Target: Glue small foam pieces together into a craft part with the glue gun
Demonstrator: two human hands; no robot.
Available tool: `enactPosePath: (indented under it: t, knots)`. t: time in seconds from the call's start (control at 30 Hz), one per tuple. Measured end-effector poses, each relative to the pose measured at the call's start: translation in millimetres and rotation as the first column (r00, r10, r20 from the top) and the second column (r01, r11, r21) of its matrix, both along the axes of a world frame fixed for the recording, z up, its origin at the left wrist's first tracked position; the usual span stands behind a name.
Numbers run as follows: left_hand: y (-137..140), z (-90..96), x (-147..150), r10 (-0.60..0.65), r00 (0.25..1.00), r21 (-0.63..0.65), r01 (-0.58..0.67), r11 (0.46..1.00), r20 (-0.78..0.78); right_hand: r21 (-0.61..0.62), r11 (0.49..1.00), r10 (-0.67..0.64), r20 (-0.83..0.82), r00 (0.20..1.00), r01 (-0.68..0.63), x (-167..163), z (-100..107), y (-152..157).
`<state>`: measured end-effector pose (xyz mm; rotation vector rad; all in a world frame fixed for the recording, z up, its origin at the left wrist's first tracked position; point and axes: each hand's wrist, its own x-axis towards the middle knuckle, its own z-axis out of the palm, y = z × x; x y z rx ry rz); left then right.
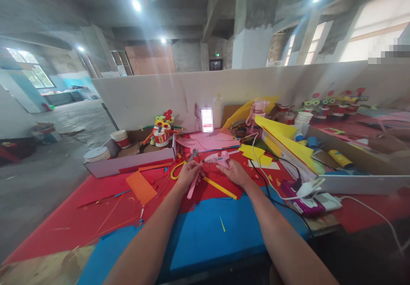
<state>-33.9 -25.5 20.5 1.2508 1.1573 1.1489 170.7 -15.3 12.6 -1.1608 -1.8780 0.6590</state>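
Note:
My left hand (190, 174) is closed on a narrow pink paper strip (192, 187) that hangs down from its fingers. In my right hand (236, 172) is a pink glue gun (221, 159), its nozzle pointing left toward the strip. Whether the nozzle touches the strip I cannot tell. Partly behind my left hand lies a tool with a yellow loop handle (175, 171). A folded yellow paper strip (221, 188) lies between my hands, over red paper. Blue sheet (218, 229) covers the table's near side, with a thin yellow scrap (222, 224) on it.
An open box (134, 167) on the left holds paper cups and a cup figure (161, 133). At right are a power strip (301, 199) with cables, and a box (358, 183) of coloured rolls. Orange paper (141, 187) lies left; a pink sheet (208, 141) lies behind my hands.

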Motion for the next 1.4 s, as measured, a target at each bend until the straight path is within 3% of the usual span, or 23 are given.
enactPosePath:
  t: [0.4,0.83,1.4]
  knots:
    - [0.8,-0.6,0.0,0.019,1.0,-0.007,-0.019,1.0,0.002,-0.003,0.999,0.034,-0.014,0.999,-0.034,1.4,0.0,-0.7]
    - [1.6,-1.1,-1.2,-0.003,1.0,0.005,0.003,1.0,0.013,0.003,0.999,-0.035,0.043,0.998,0.035,0.2,2.4,-2.1]
    - [1.9,-2.5,-0.8,-0.004,1.0,-0.003,0.004,1.0,0.006,-0.016,1.0,0.019,-0.008,1.0,-0.019,1.5,3.6,-1.7]
